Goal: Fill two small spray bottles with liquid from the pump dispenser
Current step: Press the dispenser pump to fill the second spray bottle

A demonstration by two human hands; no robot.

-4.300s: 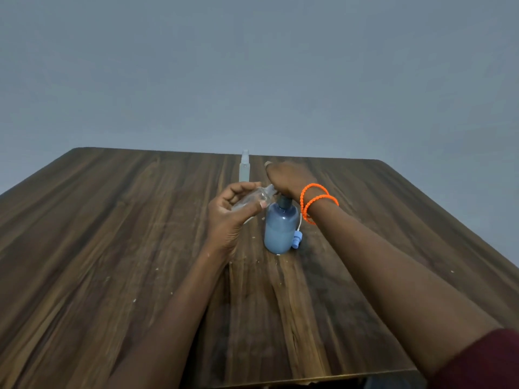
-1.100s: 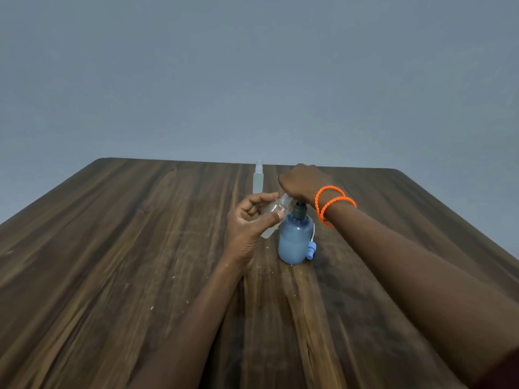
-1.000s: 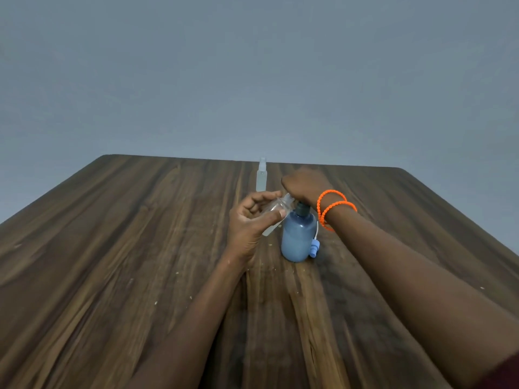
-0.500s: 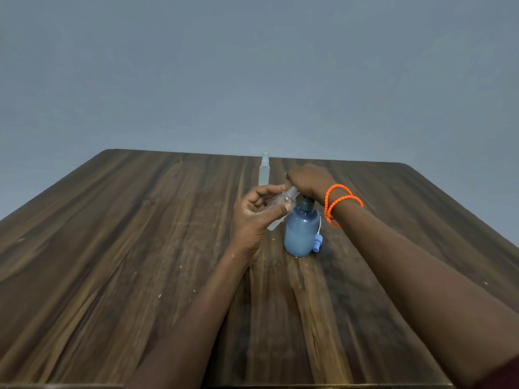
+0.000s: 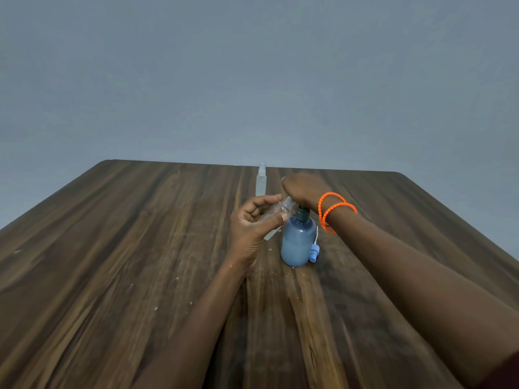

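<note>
Clear spray bottle (image 5: 276,213) is pinched tilted in left hand (image 5: 252,226), neck at pump dispenser (image 5: 298,241) spout. Right hand (image 5: 304,189) is pressed onto pump top; fingers hidden. 2nd bottle (image 5: 261,179) stands behind.

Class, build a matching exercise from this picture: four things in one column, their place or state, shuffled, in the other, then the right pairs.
Things
1. pump dispenser
2. clear spray bottle
3. second spray bottle
4. blue spray cap

Places or states
A. standing upright at the table's far edge
B. lying on the table beside the dispenser
C. tilted in the left hand
D. pressed from above by the right hand

Pairs: 1-D, 2-C, 3-A, 4-B
</note>
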